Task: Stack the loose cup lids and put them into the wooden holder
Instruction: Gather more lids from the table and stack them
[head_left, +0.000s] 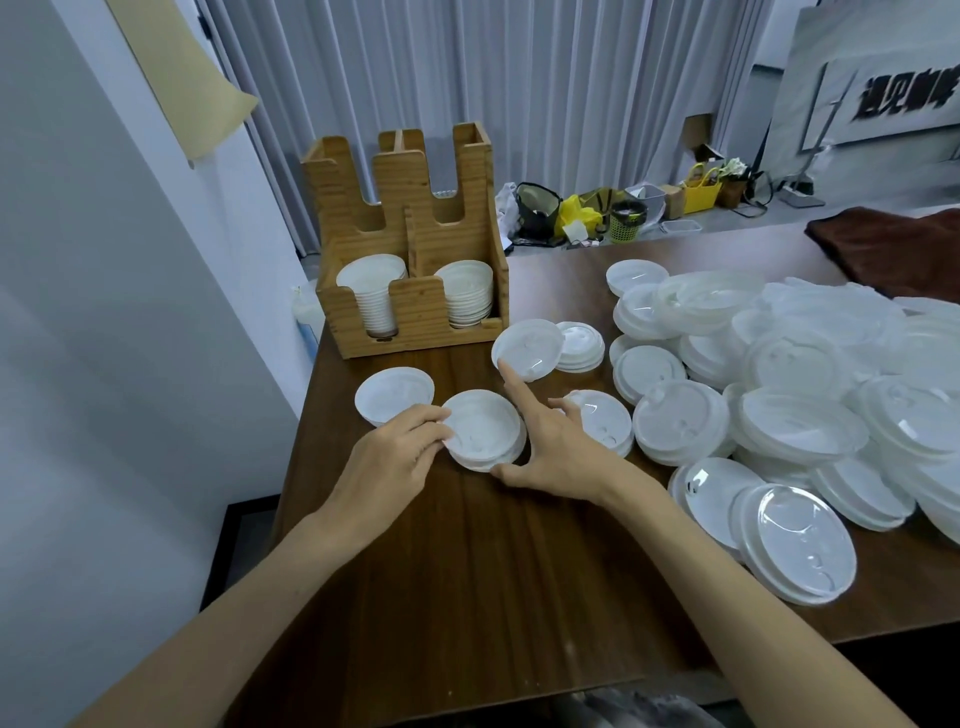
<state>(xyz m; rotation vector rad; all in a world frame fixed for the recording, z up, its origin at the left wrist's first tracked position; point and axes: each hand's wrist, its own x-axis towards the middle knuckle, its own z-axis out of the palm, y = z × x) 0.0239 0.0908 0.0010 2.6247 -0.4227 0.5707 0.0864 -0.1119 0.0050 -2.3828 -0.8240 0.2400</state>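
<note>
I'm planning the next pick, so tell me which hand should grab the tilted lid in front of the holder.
Right hand: probably, since its index finger already touches the tilted lid, while the left hand grips the small lid stack.

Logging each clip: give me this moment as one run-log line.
phase: stacking | left hand: gripping small lid stack | right hand: open, fingertip on lid | wooden holder: two front slots part-filled | loose lids: many remain

Lid pile (810, 374) cut off at right edge; wall sign (906, 93) lettering blurred; floor clutter (597, 213) indistinct.
</note>
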